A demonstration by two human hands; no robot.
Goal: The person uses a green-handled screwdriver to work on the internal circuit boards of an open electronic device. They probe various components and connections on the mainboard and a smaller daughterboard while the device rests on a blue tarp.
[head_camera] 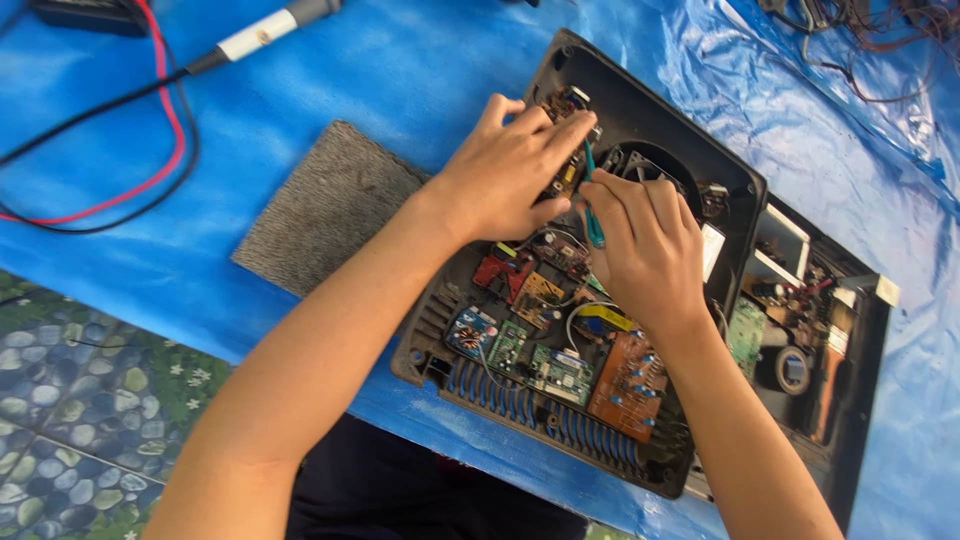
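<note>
The open black appliance housing (640, 110) lies tilted across the blue sheet (400, 70) that covers the worktop, toward its right edge, with several small circuit boards exposed inside. The left hand (505, 170) rests on a small board (568, 105) at the housing's far corner, fingers curled down onto it and pinning it, the thumb tucked under near the edge. The right hand (645, 245) sits just beside it, fingers closed in a pinch around a slim teal-handled tool (592, 205) whose tip points up at that same board. To do this well, the left hand probably ought to hold the board flat and steady, pressing on its edge rather than on the components, while the right keeps the tool nearly upright so the tip seats squarely. Light, controlled pressure seems wise, since a slip could score the neighbouring parts or snag the thin wires (580, 315) below. A grey felt pad (325, 205) lies to the left, near the cables (150, 150).
</note>
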